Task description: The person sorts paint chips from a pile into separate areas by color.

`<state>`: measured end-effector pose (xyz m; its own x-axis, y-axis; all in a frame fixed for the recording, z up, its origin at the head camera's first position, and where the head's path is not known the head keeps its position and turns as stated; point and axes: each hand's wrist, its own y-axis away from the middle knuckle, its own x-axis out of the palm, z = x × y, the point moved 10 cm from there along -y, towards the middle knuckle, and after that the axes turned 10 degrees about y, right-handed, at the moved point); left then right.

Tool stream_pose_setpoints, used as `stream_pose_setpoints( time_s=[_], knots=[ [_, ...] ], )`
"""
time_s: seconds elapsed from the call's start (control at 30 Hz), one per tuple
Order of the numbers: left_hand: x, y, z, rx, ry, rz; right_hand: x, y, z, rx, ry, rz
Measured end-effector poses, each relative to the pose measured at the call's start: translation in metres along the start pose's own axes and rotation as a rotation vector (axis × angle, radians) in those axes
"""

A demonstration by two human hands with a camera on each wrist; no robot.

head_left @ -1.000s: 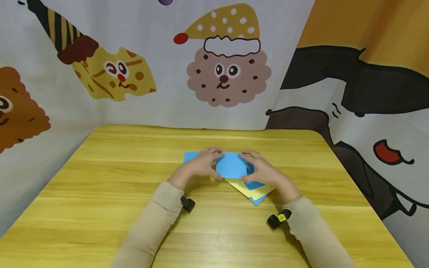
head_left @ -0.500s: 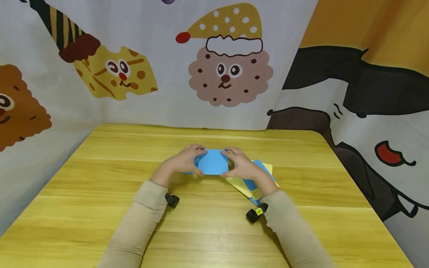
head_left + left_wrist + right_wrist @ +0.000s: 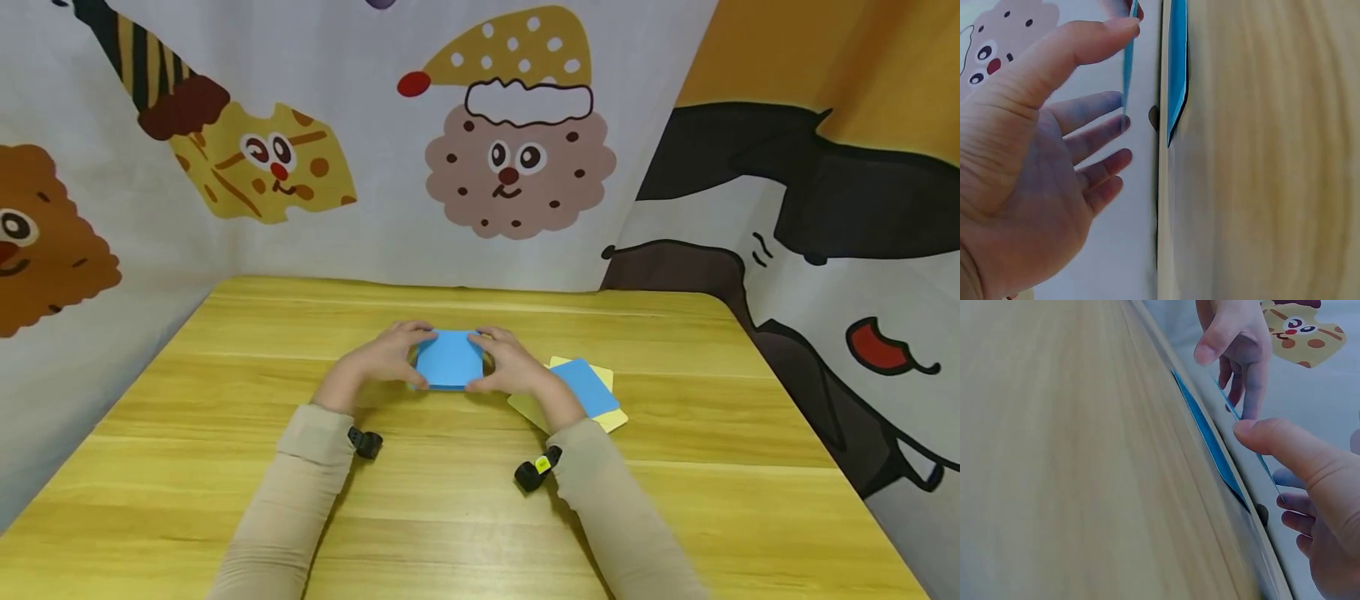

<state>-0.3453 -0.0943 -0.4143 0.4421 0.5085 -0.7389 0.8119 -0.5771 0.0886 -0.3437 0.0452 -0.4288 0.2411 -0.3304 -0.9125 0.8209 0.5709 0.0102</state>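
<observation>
Fingers of both hands pinch one sheet of blue paper (image 3: pixel 448 360) by its side edges, thumbs on the near face and fingertips behind. The left hand (image 3: pixel 378 360) takes the left edge, the right hand (image 3: pixel 510 372) the right edge, and the sheet sits between them just above the wooden table (image 3: pixel 225 417), near its middle. It is thin, matte and flat, roughly square with crisp corners. In the left wrist view it shows edge-on as a thin blue line against the left thumb (image 3: pixel 1079 53), and in the right wrist view the right thumb (image 3: pixel 1285 447) presses on that same edge. Another blue sheet (image 3: pixel 1207 437) lies flat on the tabletop below.

Both wrists are low, close to the table, palms turned toward each other, forearms in beige sleeves (image 3: pixel 300 492) angling inward. A small black camera (image 3: pixel 365 442) rides under each wrist.

Just right of the right hand lies a loose stack of paper: a yellow sheet (image 3: pixel 603 379) with a smaller blue sheet (image 3: pixel 585 387) on top, slightly askew. The table is pale yellow wood with long straight grain. Cartoon-printed cloth (image 3: pixel 517 158) hangs behind and at both sides.
</observation>
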Motion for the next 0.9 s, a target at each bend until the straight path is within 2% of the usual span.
stream_pose_setpoints(
  time_s=[0.33, 0.67, 0.9],
  knots=[
    [0.001, 0.006, 0.014, -0.087, 0.005, 0.023, 0.016, -0.01, 0.006, 0.008, -0.032, 0.042],
    [0.009, 0.006, 0.017, -0.108, 0.014, 0.072, 0.024, -0.009, 0.004, 0.029, -0.058, 0.093],
    [0.008, 0.004, 0.015, -0.103, 0.023, 0.055, 0.024, -0.007, 0.004, 0.022, -0.047, 0.1]
  ],
)
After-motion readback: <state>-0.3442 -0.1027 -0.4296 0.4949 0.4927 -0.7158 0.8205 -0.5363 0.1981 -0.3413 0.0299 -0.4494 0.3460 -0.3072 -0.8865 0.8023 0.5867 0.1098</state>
